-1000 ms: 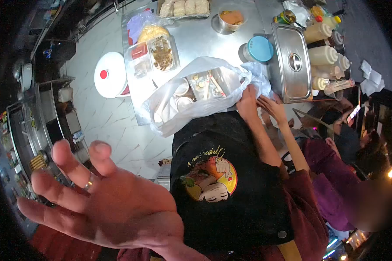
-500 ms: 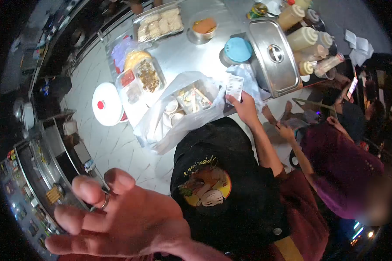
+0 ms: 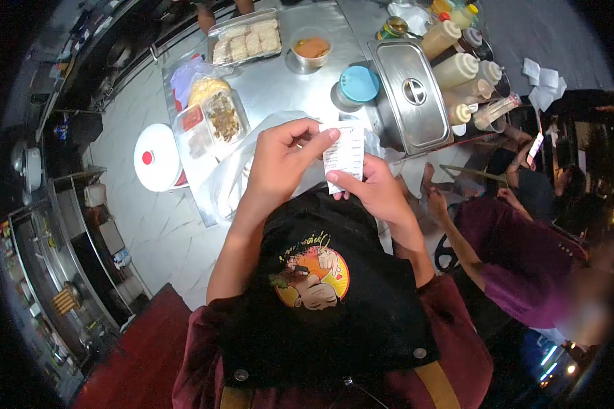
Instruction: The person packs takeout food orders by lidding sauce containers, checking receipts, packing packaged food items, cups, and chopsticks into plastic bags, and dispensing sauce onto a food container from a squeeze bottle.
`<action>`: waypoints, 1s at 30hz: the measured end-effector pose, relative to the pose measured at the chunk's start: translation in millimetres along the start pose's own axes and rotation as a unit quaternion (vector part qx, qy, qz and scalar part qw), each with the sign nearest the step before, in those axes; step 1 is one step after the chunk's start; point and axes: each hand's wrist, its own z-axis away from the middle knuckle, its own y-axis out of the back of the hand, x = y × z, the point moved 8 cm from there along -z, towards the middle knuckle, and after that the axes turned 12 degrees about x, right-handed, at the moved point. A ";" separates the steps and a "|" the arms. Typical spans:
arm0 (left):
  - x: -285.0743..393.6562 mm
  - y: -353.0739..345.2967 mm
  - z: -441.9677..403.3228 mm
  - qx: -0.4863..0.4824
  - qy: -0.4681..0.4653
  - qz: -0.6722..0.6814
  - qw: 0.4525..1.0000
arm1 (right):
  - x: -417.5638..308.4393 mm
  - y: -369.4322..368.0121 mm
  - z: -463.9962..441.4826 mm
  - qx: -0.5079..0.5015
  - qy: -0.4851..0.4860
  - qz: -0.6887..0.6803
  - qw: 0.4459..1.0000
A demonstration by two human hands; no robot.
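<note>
A printed paper receipt (image 3: 346,158) is held up between my two hands in front of the black apron. My left hand (image 3: 284,158) pinches its upper left edge between thumb and fingers. Lower down, my right hand (image 3: 378,193) grips the receipt with the thumb on its printed face. Behind my left hand lies a white plastic bag (image 3: 218,183) on the table's near edge, its contents now mostly hidden. Left of the bag is a clear tray (image 3: 223,121) of chopped brown food with smaller compartments beside it.
The metal table (image 3: 269,88) carries a tray of pale blocks (image 3: 245,42), a bowl of orange food (image 3: 312,49), a blue-lidded container (image 3: 359,84), a lidded steel pan (image 3: 411,95) and several sauce bottles (image 3: 455,71). A white round lid (image 3: 154,157) stands left. A co-worker in a maroon shirt (image 3: 505,238) is at right.
My left hand has come from the lower left, where it was spread, up to the receipt and pinches it. My right hand still holds the receipt, now nearer the middle. The view has shifted slightly.
</note>
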 end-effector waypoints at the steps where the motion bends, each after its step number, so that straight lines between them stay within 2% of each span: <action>1: -1.3 4.7 -0.4 0.014 0.004 -0.014 1.000 | 2.0 -1.9 -1.8 -0.004 -0.002 -0.004 1.000; 7: -17.3 24.7 2.4 0.027 0.069 0.014 0.997 | 13.1 2.2 -7.7 -0.020 0.040 0.044 0.998; 10: -20.9 27.4 5.0 0.030 0.066 0.014 0.997 | 8.7 0.0 -14.6 -0.018 0.041 0.033 0.998; 13: -7.2 38.8 14.3 0.079 0.036 -0.012 0.996 | 1.7 -4.1 -22.8 -0.003 0.061 0.018 0.998; 16: 47.7 67.2 44.6 0.215 -0.129 -0.178 0.952 | -6.1 -4.0 -26.5 0.019 0.066 0.021 0.997; 17: 45.7 84.0 57.5 0.230 -0.183 -0.228 0.928 | -6.2 -2.3 -27.7 0.022 0.067 0.025 0.997; 18: 55.4 96.1 69.8 0.283 -0.219 -0.228 0.906 | -5.9 -0.4 -29.4 0.025 0.068 0.030 0.997; 19: 55.8 110.3 79.3 0.326 -0.212 -0.275 0.879 | -5.3 1.2 -30.8 0.027 0.069 0.034 0.997; 21: 55.2 131.5 93.7 0.375 -0.128 -0.410 0.822 | -2.7 3.8 -36.1 0.034 0.065 0.044 0.996; 24: 6.2 158.7 109.9 0.346 0.020 -0.476 0.808 | -4.5 2.1 -42.6 0.036 0.060 0.049 0.996; 27: -21.4 159.2 125.3 0.334 0.088 -0.423 0.838 | -4.1 1.3 -50.9 0.039 0.070 0.053 0.995; 28: -20.0 156.5 127.6 0.343 0.055 -0.422 0.838 | -3.7 0.9 -53.0 0.039 0.075 0.055 0.995; 30: -23.5 154.5 130.9 0.347 0.083 -0.368 0.859 | -3.9 -1.1 -55.6 0.037 0.070 0.060 0.995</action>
